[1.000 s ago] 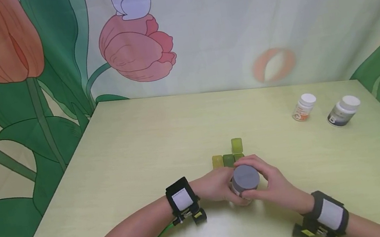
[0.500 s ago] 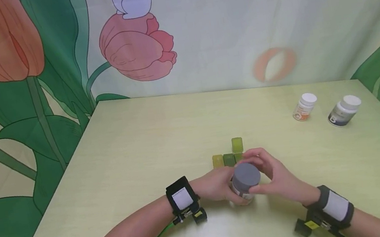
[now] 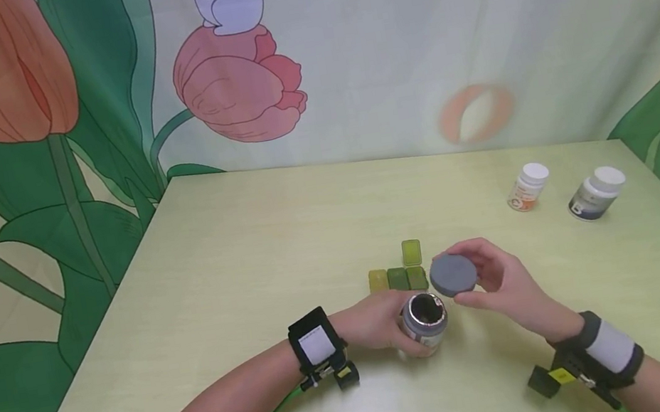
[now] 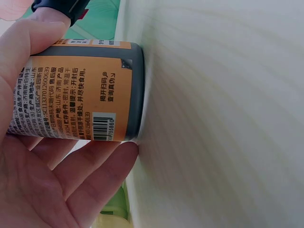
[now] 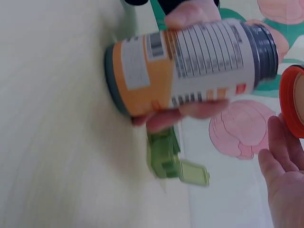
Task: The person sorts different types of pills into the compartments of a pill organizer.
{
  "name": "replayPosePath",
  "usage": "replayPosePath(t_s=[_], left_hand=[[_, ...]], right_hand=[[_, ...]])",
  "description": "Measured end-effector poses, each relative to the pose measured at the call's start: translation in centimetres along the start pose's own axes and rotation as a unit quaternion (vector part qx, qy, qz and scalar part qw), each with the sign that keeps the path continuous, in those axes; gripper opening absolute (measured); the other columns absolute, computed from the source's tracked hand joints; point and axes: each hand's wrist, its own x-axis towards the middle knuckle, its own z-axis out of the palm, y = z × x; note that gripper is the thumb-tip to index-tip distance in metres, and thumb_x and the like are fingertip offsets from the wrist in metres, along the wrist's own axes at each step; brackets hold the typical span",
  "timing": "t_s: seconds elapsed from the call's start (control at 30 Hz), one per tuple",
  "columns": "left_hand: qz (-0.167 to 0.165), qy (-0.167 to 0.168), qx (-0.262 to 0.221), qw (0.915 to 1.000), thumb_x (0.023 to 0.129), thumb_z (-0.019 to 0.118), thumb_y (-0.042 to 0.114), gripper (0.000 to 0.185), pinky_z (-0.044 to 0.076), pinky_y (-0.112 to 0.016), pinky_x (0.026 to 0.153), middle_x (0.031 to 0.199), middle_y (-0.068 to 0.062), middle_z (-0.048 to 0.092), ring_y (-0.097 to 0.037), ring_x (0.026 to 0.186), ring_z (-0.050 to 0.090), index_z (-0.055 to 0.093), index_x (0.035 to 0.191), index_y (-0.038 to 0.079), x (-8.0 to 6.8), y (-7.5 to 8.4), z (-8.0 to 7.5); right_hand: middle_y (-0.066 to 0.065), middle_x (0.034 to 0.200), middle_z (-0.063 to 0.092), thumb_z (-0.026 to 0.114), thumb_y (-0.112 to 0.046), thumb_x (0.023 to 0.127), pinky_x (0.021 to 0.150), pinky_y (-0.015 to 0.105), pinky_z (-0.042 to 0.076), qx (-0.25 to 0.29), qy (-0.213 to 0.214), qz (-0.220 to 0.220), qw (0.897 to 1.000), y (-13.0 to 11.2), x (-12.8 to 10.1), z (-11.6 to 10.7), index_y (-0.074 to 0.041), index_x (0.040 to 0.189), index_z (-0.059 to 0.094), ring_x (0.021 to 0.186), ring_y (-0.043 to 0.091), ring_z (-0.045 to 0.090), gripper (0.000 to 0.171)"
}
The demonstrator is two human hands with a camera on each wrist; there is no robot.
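Note:
A dark grey pill bottle (image 3: 424, 324) with an orange and white label stands upright on the table, its mouth uncovered. My left hand (image 3: 378, 326) grips it round the body, thumb on the near side; the printed label (image 4: 71, 95) fills much of the left wrist view. Up and to the right of the mouth, my right hand (image 3: 505, 286) holds the round grey lid (image 3: 454, 274) by its edge, apart from the bottle. The lid's underside (image 5: 295, 97) looks orange-red in the right wrist view. Just behind the bottle lies a green pill organizer (image 3: 398, 279) with one flap (image 3: 411, 252) raised.
Toward the back right of the table (image 3: 257, 239) stand a small white bottle (image 3: 528, 187) with an orange label and a larger white-capped bottle (image 3: 597, 192). A printed fabric backdrop (image 3: 357, 50) hangs behind the table's far edge.
My right hand has lifted the lid off the bottle and moved it up and to the right, baring the mouth. My left hand keeps its grip in the same place.

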Motion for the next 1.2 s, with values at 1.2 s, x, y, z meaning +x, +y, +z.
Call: replayPosePath(t_s=[1.2], left_hand=[[-0.017, 0.000, -0.002, 0.9999, 0.077, 0.084, 0.020, 0.045, 0.042, -0.017, 0.088, 0.103, 0.016, 0.063, 0.002, 0.098, 0.056, 0.062, 0.117, 0.016, -0.2, -0.1, 0.0]], right_hand=[[0.017, 0.109, 0.060, 0.085, -0.026, 0.074, 0.078, 0.051, 0.051, -0.565, -0.099, 0.121, 0.810, 1.2, -0.9, -6.0, -0.001, 0.125, 0.058, 0.092, 0.032, 0.058, 0.063]])
